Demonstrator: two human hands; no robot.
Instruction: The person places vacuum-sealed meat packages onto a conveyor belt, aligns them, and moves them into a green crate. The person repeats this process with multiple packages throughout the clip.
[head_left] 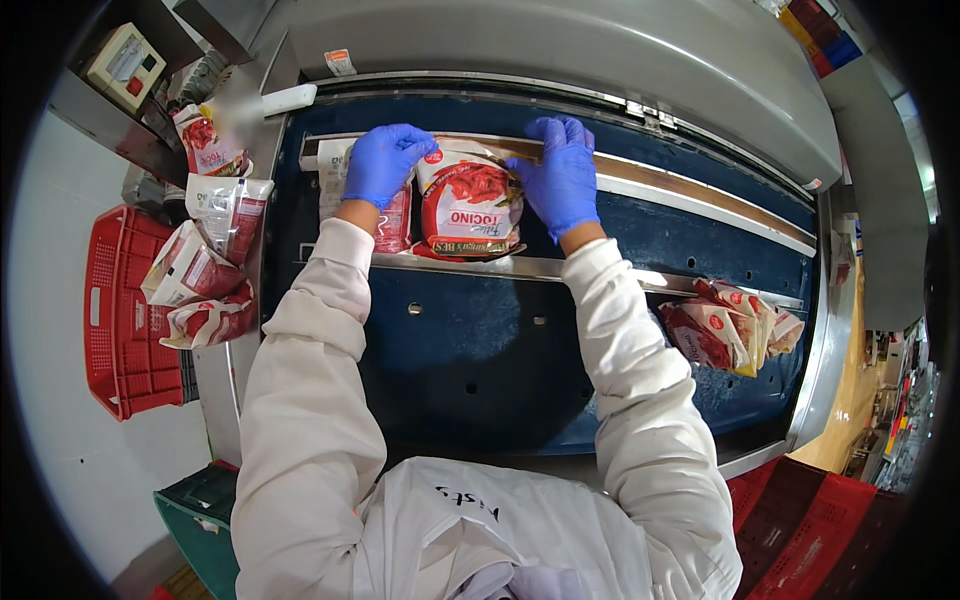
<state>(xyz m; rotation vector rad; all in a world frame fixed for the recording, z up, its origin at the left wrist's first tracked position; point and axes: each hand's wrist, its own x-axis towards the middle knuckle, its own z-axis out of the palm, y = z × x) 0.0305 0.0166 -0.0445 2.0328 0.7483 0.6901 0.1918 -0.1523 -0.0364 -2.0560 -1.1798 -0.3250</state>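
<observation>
A red-and-white food pouch (470,205) lies flat on the dark blue machine bed, its top edge over the far sealing bar. My left hand (385,165), in a blue glove, closes its fingers at the pouch's upper left corner. On the right edge of the same pouch, my blue-gloved right hand (560,175) pinches with the thumb, other fingers bent. A second pouch (393,222) lies close on the left, partly hidden under my left hand and wrist. Both pouches' lower ends reach the nearer metal bar (560,268).
Several filled pouches (735,325) are bunched at the bed's right side. More pouches (205,265) lie along the left ledge, near a white handle (290,100). A red crate (125,310) stands left, a green bin (195,520) lower left. The grey machine lid (590,50) rises behind.
</observation>
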